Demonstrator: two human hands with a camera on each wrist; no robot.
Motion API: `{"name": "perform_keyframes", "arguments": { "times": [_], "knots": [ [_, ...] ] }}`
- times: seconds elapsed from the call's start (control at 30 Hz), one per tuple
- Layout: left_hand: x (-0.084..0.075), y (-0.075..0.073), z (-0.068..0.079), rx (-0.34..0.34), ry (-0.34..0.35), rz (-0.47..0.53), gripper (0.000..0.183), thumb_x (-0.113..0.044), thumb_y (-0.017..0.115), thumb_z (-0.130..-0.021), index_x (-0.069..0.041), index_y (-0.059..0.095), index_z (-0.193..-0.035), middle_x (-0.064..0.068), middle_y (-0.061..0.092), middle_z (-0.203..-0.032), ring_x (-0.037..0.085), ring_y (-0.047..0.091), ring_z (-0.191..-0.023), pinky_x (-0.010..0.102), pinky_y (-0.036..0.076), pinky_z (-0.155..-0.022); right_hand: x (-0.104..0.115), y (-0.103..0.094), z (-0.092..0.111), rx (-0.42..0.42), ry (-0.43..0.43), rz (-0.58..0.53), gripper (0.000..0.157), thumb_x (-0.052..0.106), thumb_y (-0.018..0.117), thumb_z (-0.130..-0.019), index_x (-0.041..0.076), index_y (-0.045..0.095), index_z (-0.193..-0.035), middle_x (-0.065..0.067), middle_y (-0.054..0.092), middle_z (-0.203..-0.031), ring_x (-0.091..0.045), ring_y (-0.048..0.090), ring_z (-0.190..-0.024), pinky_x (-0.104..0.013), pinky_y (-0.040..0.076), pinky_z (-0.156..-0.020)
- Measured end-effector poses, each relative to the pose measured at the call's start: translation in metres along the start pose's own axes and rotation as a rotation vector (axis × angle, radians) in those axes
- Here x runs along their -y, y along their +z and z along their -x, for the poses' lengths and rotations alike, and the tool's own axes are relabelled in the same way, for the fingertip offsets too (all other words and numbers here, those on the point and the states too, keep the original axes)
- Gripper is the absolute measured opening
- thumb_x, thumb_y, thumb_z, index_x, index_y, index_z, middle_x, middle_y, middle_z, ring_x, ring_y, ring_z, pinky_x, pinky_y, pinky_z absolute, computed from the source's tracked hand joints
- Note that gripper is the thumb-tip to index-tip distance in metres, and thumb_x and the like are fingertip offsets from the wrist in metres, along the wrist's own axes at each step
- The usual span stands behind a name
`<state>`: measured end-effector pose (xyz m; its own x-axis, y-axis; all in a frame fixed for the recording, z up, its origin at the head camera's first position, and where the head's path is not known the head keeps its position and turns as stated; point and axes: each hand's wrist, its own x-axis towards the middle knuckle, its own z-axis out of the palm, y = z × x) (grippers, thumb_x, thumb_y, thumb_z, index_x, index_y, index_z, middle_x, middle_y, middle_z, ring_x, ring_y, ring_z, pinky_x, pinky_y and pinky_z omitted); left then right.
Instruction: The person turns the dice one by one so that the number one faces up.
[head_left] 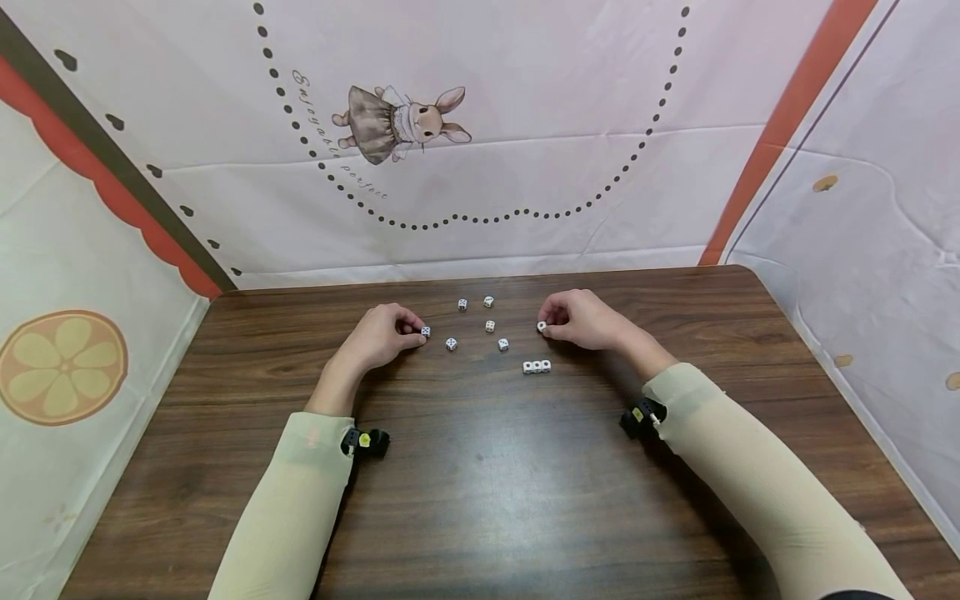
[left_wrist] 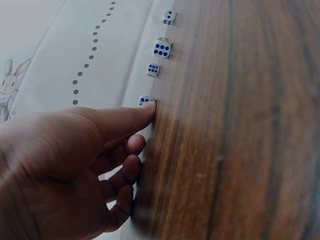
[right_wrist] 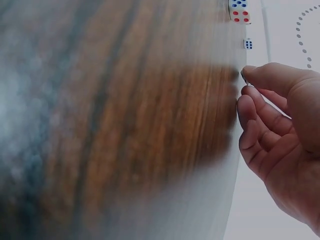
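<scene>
My left hand (head_left: 378, 338) pinches a small white die (head_left: 425, 332) between thumb and fingers at the left end of the scattered dice. In the left wrist view the thumb covers part of that die (left_wrist: 145, 100), whose blue pips still show. On the other side, my right hand (head_left: 585, 321) holds another white die (head_left: 542, 327) at its fingertips, a single large pip facing up. Only a sliver of it shows in the right wrist view. Just below the right hand, three dice (head_left: 537, 367) stand side by side in a touching row, each with one large pip on top.
Several loose dice lie between the hands, among them one near the left hand (head_left: 452, 343), one in the middle (head_left: 490, 326) and one at the back (head_left: 462, 305). The dark wooden table (head_left: 480, 500) meets a printed cloth wall (head_left: 525, 167) behind.
</scene>
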<state>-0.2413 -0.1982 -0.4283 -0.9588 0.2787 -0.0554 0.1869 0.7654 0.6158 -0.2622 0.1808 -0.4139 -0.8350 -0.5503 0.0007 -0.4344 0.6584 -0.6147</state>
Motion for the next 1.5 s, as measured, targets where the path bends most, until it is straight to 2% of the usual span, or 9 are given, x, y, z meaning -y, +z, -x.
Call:
{"name": "perform_keyframes", "arguments": {
  "times": [0.47, 1.23, 1.5],
  "knots": [
    [0.000, 0.000, 0.000, 0.007, -0.007, 0.006, 0.017, -0.018, 0.081, -0.096, -0.006, 0.078, -0.108, 0.007, 0.069, -0.101, 0.023, 0.062, -0.095, 0.040, 0.048, -0.087, -0.005, -0.001, 0.001, 0.009, 0.032, 0.026, 0.007, 0.012, 0.079, -0.095, 0.009, 0.073, -0.097, 0.001, 0.067, -0.085, -0.018, 0.060, -0.083, -0.037, 0.048, -0.077],
    [-0.001, 0.000, 0.001, 0.002, -0.009, 0.005, 0.017, -0.018, 0.080, -0.097, -0.006, 0.078, -0.109, 0.008, 0.068, -0.103, 0.024, 0.061, -0.096, 0.040, 0.048, -0.088, -0.006, -0.003, 0.004, 0.009, 0.006, 0.024, 0.008, 0.013, 0.081, -0.093, 0.009, 0.074, -0.096, 0.001, 0.068, -0.085, -0.017, 0.061, -0.081, -0.036, 0.049, -0.076],
    [-0.001, -0.001, 0.000, 0.011, -0.010, 0.009, 0.018, -0.018, 0.079, -0.098, -0.005, 0.078, -0.110, 0.008, 0.069, -0.103, 0.024, 0.061, -0.097, 0.040, 0.048, -0.087, -0.004, -0.005, 0.011, 0.009, 0.000, 0.029, 0.008, 0.014, 0.081, -0.094, 0.010, 0.074, -0.096, 0.003, 0.069, -0.083, -0.016, 0.062, -0.080, -0.037, 0.050, -0.076]
  ]
}}
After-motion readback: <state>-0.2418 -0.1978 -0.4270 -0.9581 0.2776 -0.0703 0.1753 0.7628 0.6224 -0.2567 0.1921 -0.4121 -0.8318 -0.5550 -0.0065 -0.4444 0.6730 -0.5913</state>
